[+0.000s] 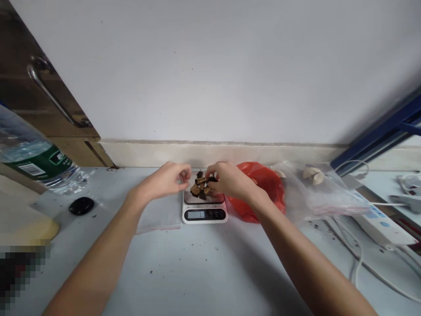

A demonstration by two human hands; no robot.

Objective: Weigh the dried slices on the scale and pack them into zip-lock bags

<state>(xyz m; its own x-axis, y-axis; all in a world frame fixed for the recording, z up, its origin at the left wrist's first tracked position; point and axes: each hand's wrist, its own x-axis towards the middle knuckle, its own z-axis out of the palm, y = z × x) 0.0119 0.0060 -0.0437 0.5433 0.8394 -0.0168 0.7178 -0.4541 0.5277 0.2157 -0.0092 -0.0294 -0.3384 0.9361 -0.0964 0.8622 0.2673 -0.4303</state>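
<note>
Pieces [199, 189]: heaped mid-plate on the scale [205, 207], probably so none slip off.
Scale: flat on the tabletop [184, 276], display [196, 215] on the near side, presumably for reading.
Left hand [169, 177]: beside the pieces, fingers curled, narrow gap, apparently empty.
Right hand [226, 177]: fingertips at the pieces; cannot tell whether it grips one.
Red bag [275, 188]: beside the scale, likely for reach.

Scale [205, 218] front: way in over the tabletop [184, 276].
Right side: red bag [276, 191] crowds close.
Behind: wall [223, 87] blocks.
</note>
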